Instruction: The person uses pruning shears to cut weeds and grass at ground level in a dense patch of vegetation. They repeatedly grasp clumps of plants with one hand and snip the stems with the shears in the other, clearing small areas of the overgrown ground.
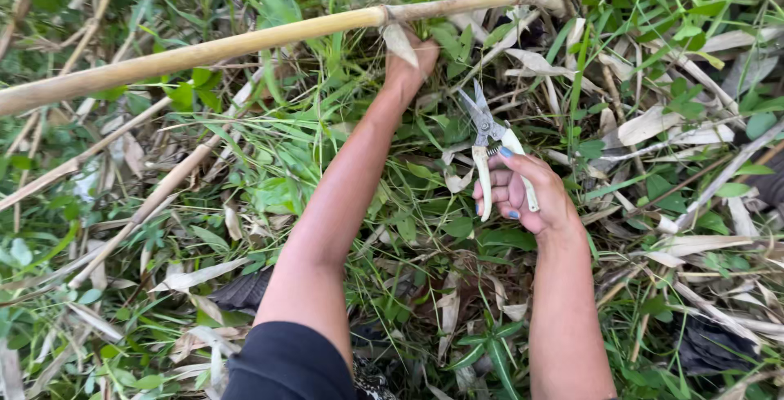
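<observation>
While left hand (411,61) grips bamboo stalk (245,40) | right hand (527,196) clamps pruning shears (494,151) (blades apart)

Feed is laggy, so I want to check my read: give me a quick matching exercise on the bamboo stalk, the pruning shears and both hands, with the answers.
Things:
1. bamboo stalk
2. pruning shears
3. left hand
4. right hand

States:
A. wrapped around pale handles
B. reaching up under the stalk
C. blades open, pointing up-left
D. lying slantwise across the top of the view, yellow

Pairs: 1-D, 2-C, 3-B, 4-A
</observation>
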